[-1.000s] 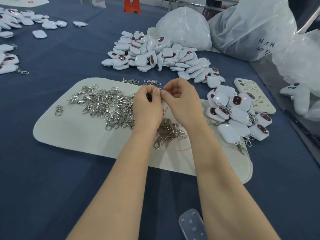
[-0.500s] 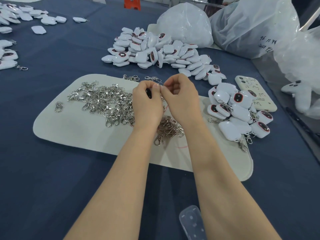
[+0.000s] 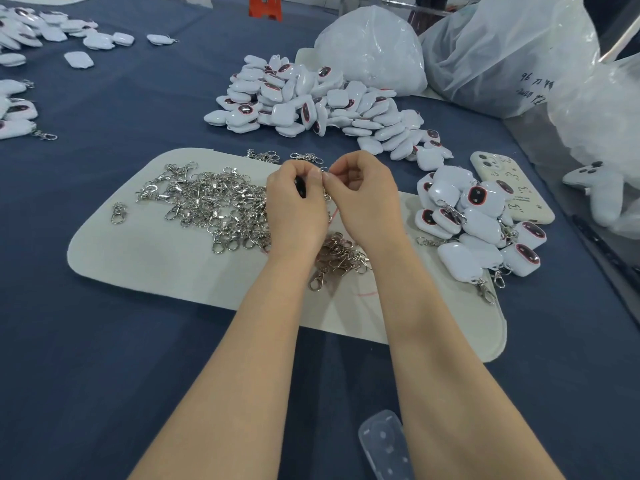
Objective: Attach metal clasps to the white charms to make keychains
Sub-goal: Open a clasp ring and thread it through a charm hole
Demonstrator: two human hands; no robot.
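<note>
My left hand [image 3: 294,206] is curled round a charm, of which only a dark patch [image 3: 300,187] shows between the fingers. My right hand [image 3: 367,199] pinches a small metal clasp ring [image 3: 324,170] right against the left fingertips. Both hands hover over the cream mat [image 3: 138,251]. A heap of loose silver clasps [image 3: 214,202] lies on the mat to the left of my hands, with a smaller bunch [image 3: 337,258] under my wrists. The pile of white charms [image 3: 311,98] sits behind the mat. Charms with clasps attached [image 3: 481,223] are stacked at the right.
A cream-cased phone [image 3: 512,195] lies right of the stacked charms. Plastic bags [image 3: 374,50] and a white plush toy [image 3: 602,192] stand at the back right. More charms [image 3: 20,112] lie far left. A clear plastic piece [image 3: 384,448] sits at the near edge.
Both hands stay together over the mat, only the fingertips shifting slightly. The piles have not moved.
</note>
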